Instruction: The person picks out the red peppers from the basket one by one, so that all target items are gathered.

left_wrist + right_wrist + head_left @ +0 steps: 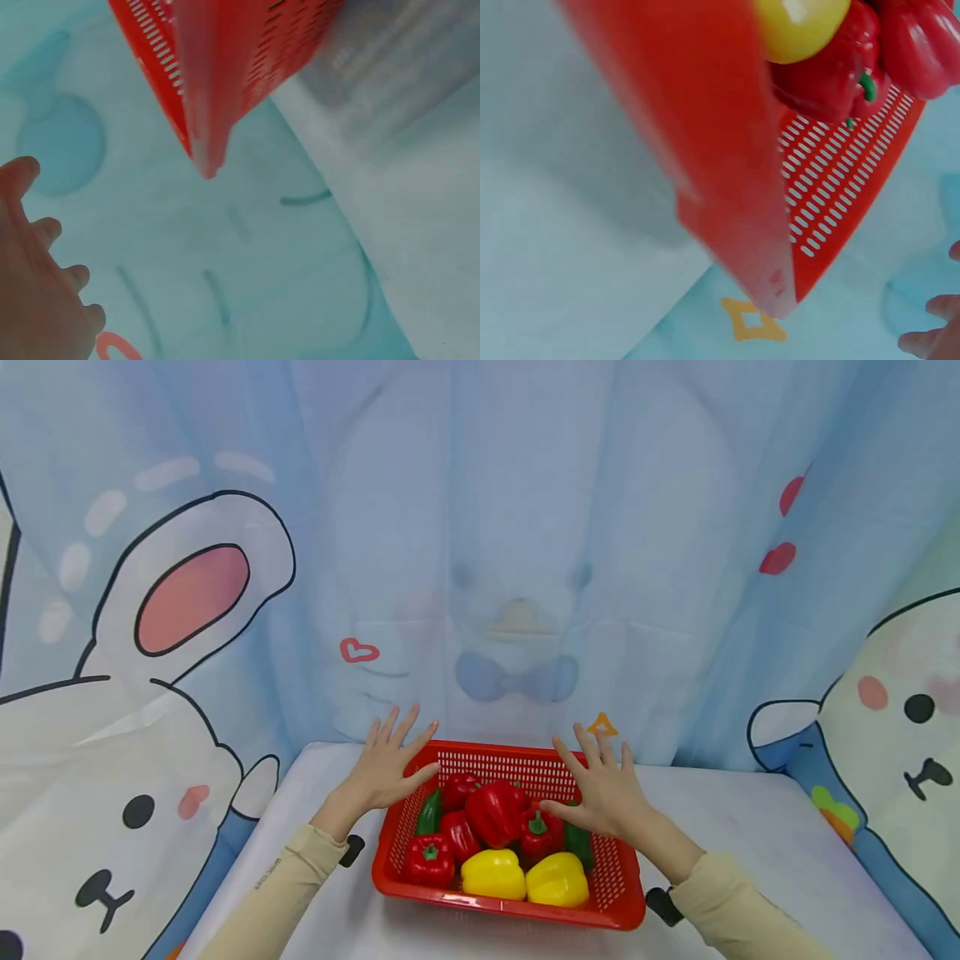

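A red perforated plastic basket (450, 900) stands on the table between my hands. Inside it lie several red bell peppers (495, 814), two yellow bell peppers (492, 874) at the near side, and long green vegetables (430, 814) along the left and right walls. My left hand (386, 770), fingers spread, hovers over the basket's far left corner and holds nothing. Above the right side my right hand (606, 789) is spread too, also with nothing in it. In the left wrist view the left hand (45, 285) appears apart from the basket's rim; the right wrist view shows only fingertips (922, 341).
A white cloth covers the table (720, 835) under and around the basket. Behind it hangs a light blue curtain (525, 527) printed with cartoon animals, close to the basket's far edge.
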Demonstrator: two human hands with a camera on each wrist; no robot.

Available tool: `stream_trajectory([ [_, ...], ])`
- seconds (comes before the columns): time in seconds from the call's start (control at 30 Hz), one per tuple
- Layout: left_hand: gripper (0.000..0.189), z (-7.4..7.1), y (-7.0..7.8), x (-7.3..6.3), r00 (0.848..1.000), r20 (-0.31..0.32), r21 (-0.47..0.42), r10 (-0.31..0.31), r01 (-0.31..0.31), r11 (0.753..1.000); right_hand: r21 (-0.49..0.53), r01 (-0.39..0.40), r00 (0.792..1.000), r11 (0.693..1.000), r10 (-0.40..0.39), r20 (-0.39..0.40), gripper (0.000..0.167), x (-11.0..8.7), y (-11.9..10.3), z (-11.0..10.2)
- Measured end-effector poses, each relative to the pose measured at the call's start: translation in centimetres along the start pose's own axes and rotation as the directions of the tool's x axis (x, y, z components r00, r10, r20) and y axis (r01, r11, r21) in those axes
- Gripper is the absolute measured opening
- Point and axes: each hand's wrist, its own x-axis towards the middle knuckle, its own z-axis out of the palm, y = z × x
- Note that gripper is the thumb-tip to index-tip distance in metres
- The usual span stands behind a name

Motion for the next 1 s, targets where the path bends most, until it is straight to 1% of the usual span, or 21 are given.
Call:
stream_trajectory([
  [0.07, 0.070, 0.5, -0.2, -0.2, 1.000, 0.006, -0.036, 0.005, -0.005, 0.999, 0.000, 0.006, 1.000, 1.000, -0.006, 0.018, 0.095, -0.3, 0.0, 0.2],
  [0.23, 0.068, 1.5, -0.9, -0.5, 0.999, 0.037, -0.093, -0.012, 0.015, 0.996, 0.015, 0.008, 0.998, 1.000, -0.009, 0.057, 0.092, -0.4, 0.1, 0.2],
  [0.3, 0.067, 1.8, -1.2, -0.5, 0.999, 0.048, -0.101, -0.019, 0.024, 0.995, 0.031, 0.019, 0.996, 0.999, -0.022, 0.082, 0.090, -0.1, 0.1, 0.1],
  [0.5, 0.065, 2.4, -1.6, -0.4, 0.996, 0.085, -0.146, -0.037, 0.050, 0.988, 0.127, 0.057, 0.984, 0.990, -0.077, 0.160, 0.087, 1.3, -0.2, -0.4],
  [0.57, 0.065, 2.7, -1.9, -0.2, 0.996, 0.083, -0.154, -0.036, 0.048, 0.987, 0.151, 0.064, 0.978, 0.986, -0.092, 0.187, 0.086, 1.9, -0.4, -0.6],
  [0.63, 0.064, 3.2, -2.1, -0.1, 0.996, 0.079, -0.157, -0.034, 0.046, 0.987, 0.186, 0.064, 0.969, 0.980, -0.106, 0.222, 0.086, 2.5, -0.7, -0.7],
  [0.73, 0.063, 4.0, -2.5, -0.2, 0.997, 0.078, -0.159, -0.024, 0.036, 0.987, 0.236, 0.063, 0.950, 0.970, -0.130, 0.283, 0.087, 3.2, -1.5, -0.7],
  [0.87, 0.060, 5.0, -2.8, -0.6, 0.996, 0.089, -0.173, -0.008, 0.024, 0.985, 0.284, 0.068, 0.915, 0.956, -0.173, 0.364, 0.086, 4.2, -3.1, -0.4],
  [1.0, 0.058, 5.6, -2.9, -0.8, 0.997, 0.073, -0.211, -0.003, 0.019, 0.977, 0.307, 0.052, 0.881, 0.950, -0.188, 0.433, 0.081, 5.5, -4.7, 0.3],
])
